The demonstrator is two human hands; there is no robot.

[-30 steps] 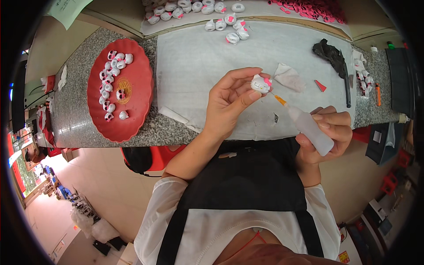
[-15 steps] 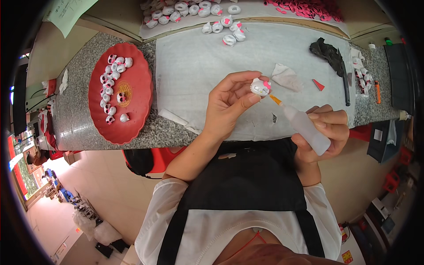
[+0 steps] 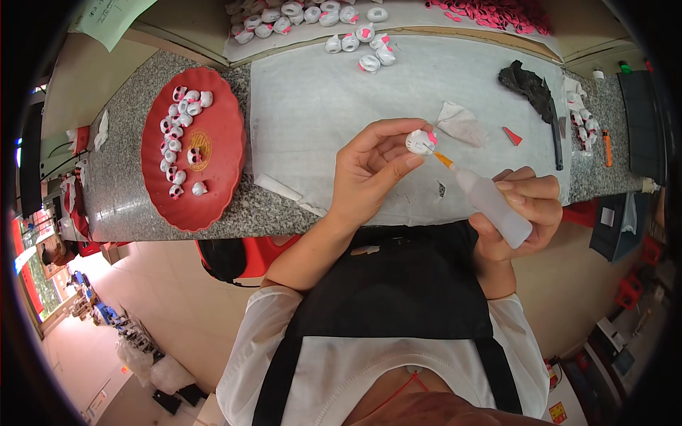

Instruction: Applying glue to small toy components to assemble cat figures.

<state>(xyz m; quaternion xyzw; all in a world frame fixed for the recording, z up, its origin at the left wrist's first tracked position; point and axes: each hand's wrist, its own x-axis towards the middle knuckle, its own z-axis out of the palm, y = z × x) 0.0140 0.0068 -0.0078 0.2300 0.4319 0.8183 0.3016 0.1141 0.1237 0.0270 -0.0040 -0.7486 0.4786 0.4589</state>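
Observation:
Between thumb and fingers, my left hand (image 3: 375, 169) pinches a small white cat-head figure (image 3: 419, 143) with a pink bow, held up over the white sheet (image 3: 320, 113). My right hand (image 3: 524, 204) is wrapped round a translucent white squeeze bottle (image 3: 494, 207), tilted so that its thin orange-yellow nozzle (image 3: 443, 159) points up and left. The nozzle's tip is right at the figure's lower right side; whether it touches cannot be made out. On the left, a red scalloped tray (image 3: 227, 177) holds several more cat heads with pink and dark parts.
Several white heads (image 3: 369, 62) lie at the sheet's far edge, with more on the shelf behind beside a pile of pink pieces (image 3: 490, 15). To the right are a crumpled tissue (image 3: 460, 124), a red scrap (image 3: 511, 136), black plastic (image 3: 527, 86) and an orange marker (image 3: 607, 148).
The cat head has turned a little in my left fingers, and its bow now shows less. My left thumb and fingers have shifted slightly. The bottle stays nearly in place.

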